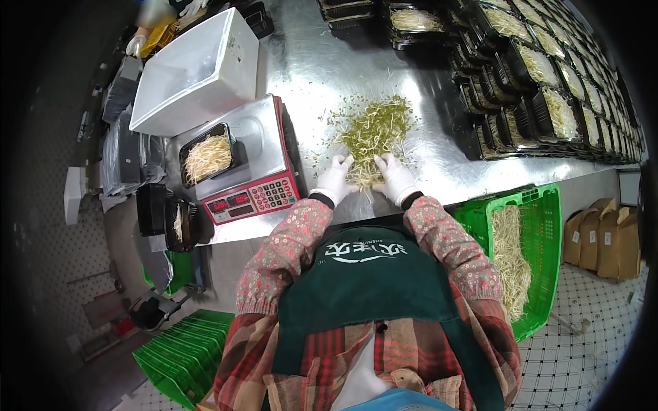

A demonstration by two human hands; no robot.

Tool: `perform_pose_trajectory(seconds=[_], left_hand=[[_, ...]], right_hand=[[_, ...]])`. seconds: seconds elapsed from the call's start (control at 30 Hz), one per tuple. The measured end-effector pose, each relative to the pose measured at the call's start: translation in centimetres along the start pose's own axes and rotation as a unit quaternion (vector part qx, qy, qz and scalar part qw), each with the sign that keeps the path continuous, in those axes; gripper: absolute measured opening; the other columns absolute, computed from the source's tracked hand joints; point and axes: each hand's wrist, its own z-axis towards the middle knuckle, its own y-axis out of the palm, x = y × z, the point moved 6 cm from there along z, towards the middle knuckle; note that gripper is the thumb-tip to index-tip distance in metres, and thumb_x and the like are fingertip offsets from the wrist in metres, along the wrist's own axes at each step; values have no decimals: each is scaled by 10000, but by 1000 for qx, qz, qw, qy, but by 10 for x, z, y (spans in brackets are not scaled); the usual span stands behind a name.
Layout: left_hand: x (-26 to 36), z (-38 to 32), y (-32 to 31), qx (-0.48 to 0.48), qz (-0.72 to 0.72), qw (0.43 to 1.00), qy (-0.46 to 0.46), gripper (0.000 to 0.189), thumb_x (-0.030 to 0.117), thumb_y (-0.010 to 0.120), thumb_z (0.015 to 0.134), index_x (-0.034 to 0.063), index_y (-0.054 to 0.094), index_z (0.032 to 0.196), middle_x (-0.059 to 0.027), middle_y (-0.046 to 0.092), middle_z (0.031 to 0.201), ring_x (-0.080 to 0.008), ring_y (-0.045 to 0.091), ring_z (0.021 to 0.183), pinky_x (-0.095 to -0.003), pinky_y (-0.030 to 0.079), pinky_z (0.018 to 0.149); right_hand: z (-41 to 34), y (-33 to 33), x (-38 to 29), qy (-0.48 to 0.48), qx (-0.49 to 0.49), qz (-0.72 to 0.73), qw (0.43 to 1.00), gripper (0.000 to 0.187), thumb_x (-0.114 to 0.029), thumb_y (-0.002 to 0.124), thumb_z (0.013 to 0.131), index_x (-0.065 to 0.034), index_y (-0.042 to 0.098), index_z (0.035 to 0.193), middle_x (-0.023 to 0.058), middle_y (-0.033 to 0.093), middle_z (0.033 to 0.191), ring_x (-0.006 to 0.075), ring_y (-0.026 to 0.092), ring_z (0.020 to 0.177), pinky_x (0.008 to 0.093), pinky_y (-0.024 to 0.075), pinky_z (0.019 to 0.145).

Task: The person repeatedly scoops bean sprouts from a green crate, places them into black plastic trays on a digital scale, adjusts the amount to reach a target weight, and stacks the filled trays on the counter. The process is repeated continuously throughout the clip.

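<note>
A loose pile of bean sprouts with greenish hulls (378, 126) lies on the stainless steel table (329, 67) in front of me. My left hand (334, 180), in a white glove, touches the pile's near left edge. At its near right edge is my right hand (396, 180), gloved too, fingertips among the sprouts. Both hands are partly curled, and whether either grips any sprouts cannot be told. To the left, a red digital scale (252, 200) carries a black plastic tray of pale sprouts (208, 156).
A white foam box (200, 72) stands behind the scale. Black trays (154, 210) sit at the table's left corner. Many filled trays (560, 113) are stacked at right. A green crate of sprouts (552, 257) stands below the right edge. Another person's gloved hand (136, 45) shows top left.
</note>
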Motion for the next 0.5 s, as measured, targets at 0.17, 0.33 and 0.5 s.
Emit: perform_pose_trajectory(seconds=[0.17, 0.33, 0.5], left_hand=[[-31, -5, 8, 29, -29, 998, 55, 157, 154, 695, 811, 130, 728, 963, -92, 659, 962, -324, 653, 845, -423, 525, 758], [-19, -34, -8, 82, -85, 985, 130, 173, 122, 707, 820, 122, 718, 993, -66, 665, 924, -295, 667, 817, -380, 545, 716], [18, -37, 1, 123, -59, 980, 147, 302, 158, 724, 807, 134, 700, 1107, -60, 651, 1047, -264, 669, 811, -345, 548, 737]], right_hand=[[1, 0, 40, 6, 59, 150, 987, 200, -160, 709, 795, -63, 706, 969, 143, 674, 999, 338, 650, 928, 408, 522, 834], [-15, -33, 58, 155, 10, 399, 904, 174, -75, 715, 821, -6, 721, 980, 94, 707, 852, 179, 672, 783, 294, 532, 722], [-4, -9, 11, -25, 62, 242, 968, 325, -151, 719, 815, -20, 685, 1111, 188, 671, 1081, 319, 663, 950, 368, 516, 885]])
